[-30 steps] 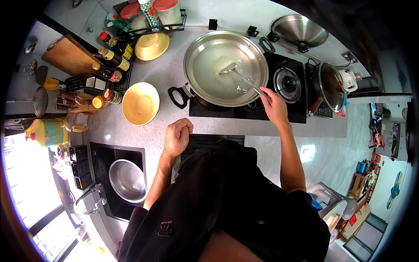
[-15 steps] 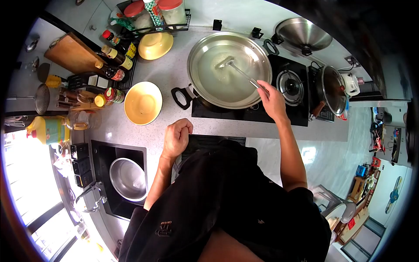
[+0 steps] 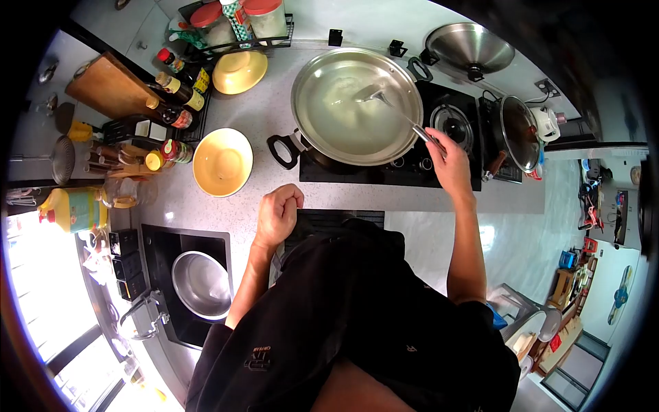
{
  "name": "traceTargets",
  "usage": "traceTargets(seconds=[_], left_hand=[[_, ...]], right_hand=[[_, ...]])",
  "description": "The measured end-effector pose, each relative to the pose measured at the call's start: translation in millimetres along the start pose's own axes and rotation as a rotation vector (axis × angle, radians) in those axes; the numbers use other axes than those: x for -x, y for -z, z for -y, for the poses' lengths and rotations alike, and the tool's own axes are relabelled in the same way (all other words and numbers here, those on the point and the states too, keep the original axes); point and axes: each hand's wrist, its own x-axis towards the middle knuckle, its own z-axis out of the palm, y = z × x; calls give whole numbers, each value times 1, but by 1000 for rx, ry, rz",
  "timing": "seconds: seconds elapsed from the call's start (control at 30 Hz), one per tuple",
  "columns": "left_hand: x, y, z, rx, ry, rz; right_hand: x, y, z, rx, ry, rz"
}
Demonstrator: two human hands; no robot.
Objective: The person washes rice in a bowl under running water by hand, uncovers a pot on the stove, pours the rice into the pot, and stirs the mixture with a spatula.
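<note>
My right hand (image 3: 453,165) is closed around the handle of a metal spatula (image 3: 405,115), whose head dips into a wide steel pan (image 3: 305,130). Cloudy pale liquid (image 3: 336,127) fills the pan bottom, with a whiter patch near the spatula head. The pan stands over the left side of the black gas stove (image 3: 453,175). Curled into a fist, my left hand (image 3: 279,214) is at the counter's front edge, below the pan's black handle (image 3: 283,152); no object shows in it. Left of the pan is a yellow bowl (image 3: 223,163).
Another yellow bowl (image 3: 239,72) lies upside down at the back. Sauce bottles (image 3: 180,93) and a cutting board (image 3: 113,86) line the left. A steel pot (image 3: 201,285) sits in the sink (image 3: 159,240). On the right is a glass-lidded pan (image 3: 519,134).
My right hand has moved right and slightly down with the spatula, and its head has slid right through the liquid. My left fist stays in place. The view has shifted slightly.
</note>
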Motion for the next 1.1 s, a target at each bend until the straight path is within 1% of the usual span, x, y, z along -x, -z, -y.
traceTargets(seconds=[0.1,0.17,0.27,0.37,0.47,0.57,0.67,0.77,0.87,1.1], left_hand=[[0,-2,1,3,-7,19],[0,-4,3,2,-10,30],[1,-8,3,8,-16,42],[0,-10,-1,19,-28,52],[0,-11,0,7,-28,55],[1,-12,-1,1,-22,50],[1,-13,-1,4,-20,33],[1,-13,0,16,-19,9],[1,-13,-1,23,-13,-12],[-1,-11,-5,12,23,-29]], right_hand=[[14,15,-5,57,1,-19],[21,18,-24,86,42,-43],[34,23,-31,148,21,-23],[42,26,-29,136,-16,8],[44,20,-32,117,-1,2],[41,13,-38,154,4,9],[33,7,-38,118,-22,28],[23,-2,-46,116,24,29],[14,-9,-42,135,-18,56],[-9,-28,-49,50,75,56]])
